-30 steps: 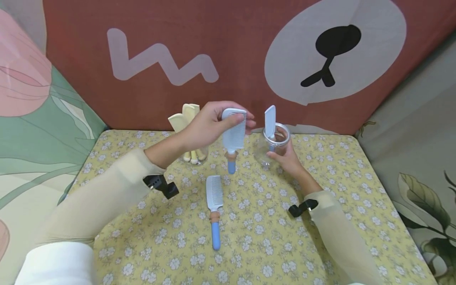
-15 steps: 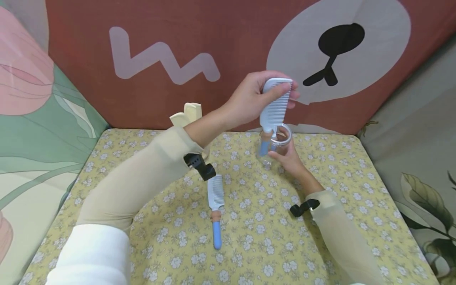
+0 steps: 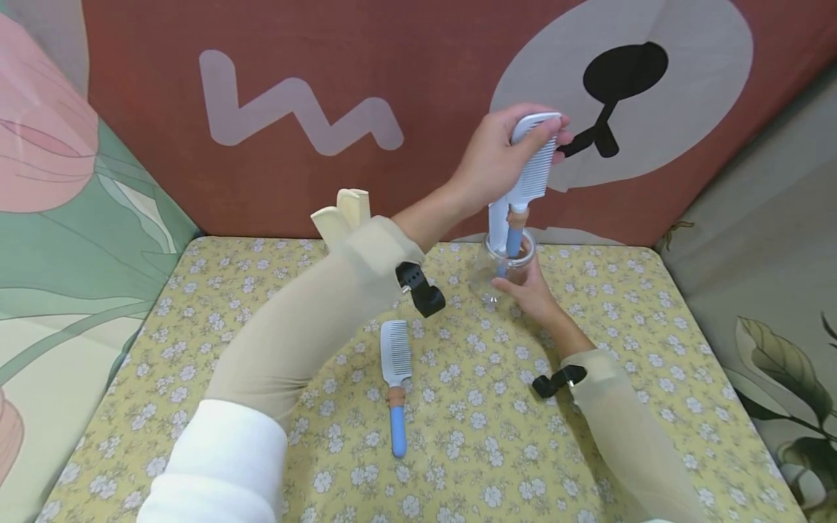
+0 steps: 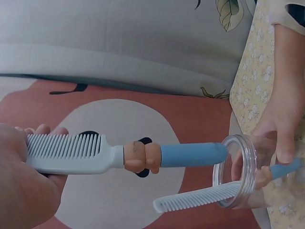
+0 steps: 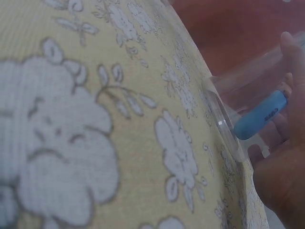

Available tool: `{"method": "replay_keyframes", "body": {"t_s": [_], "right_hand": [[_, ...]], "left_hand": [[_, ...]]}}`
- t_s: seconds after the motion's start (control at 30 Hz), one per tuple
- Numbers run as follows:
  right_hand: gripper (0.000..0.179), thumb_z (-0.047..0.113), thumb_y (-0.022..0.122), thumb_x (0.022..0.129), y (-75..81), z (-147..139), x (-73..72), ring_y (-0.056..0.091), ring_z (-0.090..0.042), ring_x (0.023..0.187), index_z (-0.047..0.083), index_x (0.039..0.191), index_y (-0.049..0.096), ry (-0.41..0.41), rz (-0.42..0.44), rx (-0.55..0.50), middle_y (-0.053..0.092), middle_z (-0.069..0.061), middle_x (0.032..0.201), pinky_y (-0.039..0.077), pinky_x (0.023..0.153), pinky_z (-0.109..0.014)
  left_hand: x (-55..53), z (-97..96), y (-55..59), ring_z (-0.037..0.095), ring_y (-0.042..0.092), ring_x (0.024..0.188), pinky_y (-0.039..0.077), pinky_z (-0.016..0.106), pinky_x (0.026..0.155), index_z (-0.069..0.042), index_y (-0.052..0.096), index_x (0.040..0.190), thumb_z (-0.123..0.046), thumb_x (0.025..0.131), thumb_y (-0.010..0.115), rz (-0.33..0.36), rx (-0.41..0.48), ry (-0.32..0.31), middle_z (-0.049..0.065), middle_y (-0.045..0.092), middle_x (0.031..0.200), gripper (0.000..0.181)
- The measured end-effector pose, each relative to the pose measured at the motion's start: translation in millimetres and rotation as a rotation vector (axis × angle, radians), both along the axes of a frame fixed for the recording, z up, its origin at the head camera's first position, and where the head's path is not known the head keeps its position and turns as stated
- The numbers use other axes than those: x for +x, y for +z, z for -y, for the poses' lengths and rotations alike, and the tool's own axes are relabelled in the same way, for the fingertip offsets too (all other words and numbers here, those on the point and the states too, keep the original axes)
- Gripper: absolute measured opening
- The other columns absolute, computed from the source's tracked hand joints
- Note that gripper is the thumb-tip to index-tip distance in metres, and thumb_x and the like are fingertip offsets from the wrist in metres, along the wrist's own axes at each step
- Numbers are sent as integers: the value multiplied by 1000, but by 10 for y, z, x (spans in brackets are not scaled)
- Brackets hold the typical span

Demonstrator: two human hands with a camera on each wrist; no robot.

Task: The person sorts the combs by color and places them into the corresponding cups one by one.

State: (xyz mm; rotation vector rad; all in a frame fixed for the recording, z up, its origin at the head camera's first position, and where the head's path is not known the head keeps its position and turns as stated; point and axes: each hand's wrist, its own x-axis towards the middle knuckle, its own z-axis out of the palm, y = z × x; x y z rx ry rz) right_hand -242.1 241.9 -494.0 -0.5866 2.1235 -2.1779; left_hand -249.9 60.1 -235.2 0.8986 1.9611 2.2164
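Note:
My left hand pinches a pale blue comb by its toothed end, handle pointing down. The comb's blue handle has its tip at the mouth of a clear jar. Inside that jar leans another blue comb, its toothed part sticking out above the rim and its blue handle near the bottom. My right hand grips the jar's side, thumb in front and fingers behind. A third blue comb with an orange-brown figure at its neck lies on the table in front.
Cream-coloured combs stand at the back left, their lower part hidden behind my left forearm. A yellow floral cloth covers the table. A reddish-brown printed backdrop rises right behind it, with more fabric at both sides.
My left hand has carried its comb up and to the right, from the middle of the table to over the jar, handle at the mouth. The right hand and jar have stayed put.

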Motion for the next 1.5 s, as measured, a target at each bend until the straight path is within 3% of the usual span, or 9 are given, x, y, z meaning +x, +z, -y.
{"method": "replay_keyframes", "body": {"t_s": [0.13, 0.3, 0.4, 0.6, 0.77, 0.97, 1.17, 1.3, 1.5], "right_hand": [[97, -7, 68, 93, -1, -6, 3, 22, -30, 152, 27, 162, 9, 6, -3, 0, 22, -9, 165, 20, 123, -48], [96, -8, 66, 94, 3, -13, 2, 21, -31, 152, 26, 162, 8, 0, 8, 5, 22, -10, 165, 19, 123, -50], [95, -9, 64, 94, 7, -13, 10, 22, -32, 152, 26, 162, 7, -30, 30, 41, 23, -12, 164, 20, 123, -49], [91, -11, 63, 94, 14, 3, 25, 25, -31, 150, 24, 161, 11, -62, 37, 64, 28, -15, 161, 27, 121, -37], [91, -13, 61, 94, 13, 16, 18, 34, -25, 143, 21, 162, 11, -64, 11, 52, 33, -14, 154, 35, 113, -23], [89, -11, 63, 94, 53, 13, 25, 35, -26, 141, 19, 161, 10, -112, 65, 125, 34, -15, 155, 33, 116, -35], [92, -11, 64, 93, 122, 19, 57, 32, -37, 145, 10, 160, 6, -111, 82, 145, 28, -22, 159, 26, 121, -48], [90, -11, 64, 93, 112, 22, 61, 33, -34, 144, 11, 160, 8, -109, 74, 135, 29, -20, 159, 25, 121, -48], [88, -8, 65, 95, 32, 10, 42, 39, -25, 138, 17, 159, 12, -119, 58, 134, 34, -14, 155, 31, 118, -42]], "left_hand": [[-68, -88, -65, 19, 73, 96, 58, 23, 83, 7, 64, 125, -4, 105, 55, 1, 5, 39, 19, 71, 116, 25], [-120, -175, -183, 16, 73, 95, 56, 19, 81, 0, 66, 126, -11, 104, 58, -10, -100, 146, 11, 73, 111, 25], [-129, -232, -275, 15, 72, 97, 55, 17, 80, -2, 67, 126, -14, 105, 58, -14, -146, 171, 9, 73, 111, 26], [-98, -304, -457, 15, 72, 97, 54, 16, 80, -2, 66, 126, -14, 107, 55, -35, -207, 160, 8, 73, 114, 26], [-91, -349, -580, 17, 72, 101, 52, 14, 82, -1, 65, 128, -12, 107, 54, 7, -231, 128, 11, 72, 117, 26], [-114, -416, -680, 23, 72, 104, 53, 14, 84, 4, 65, 124, -7, 106, 54, 41, -214, 92, 16, 71, 117, 24], [-149, -447, -783, 14, 69, 106, 48, 11, 86, -1, 67, 125, -11, 106, 55, 13, -307, 129, 9, 72, 120, 25], [-163, -443, -839, 14, 65, 109, 44, 12, 87, -3, 70, 123, -12, 106, 57, -39, -353, 171, 8, 71, 122, 24], [-164, -424, -869, 14, 63, 111, 44, 11, 87, -3, 70, 123, -12, 106, 55, -41, -415, 185, 8, 69, 125, 24]]}}
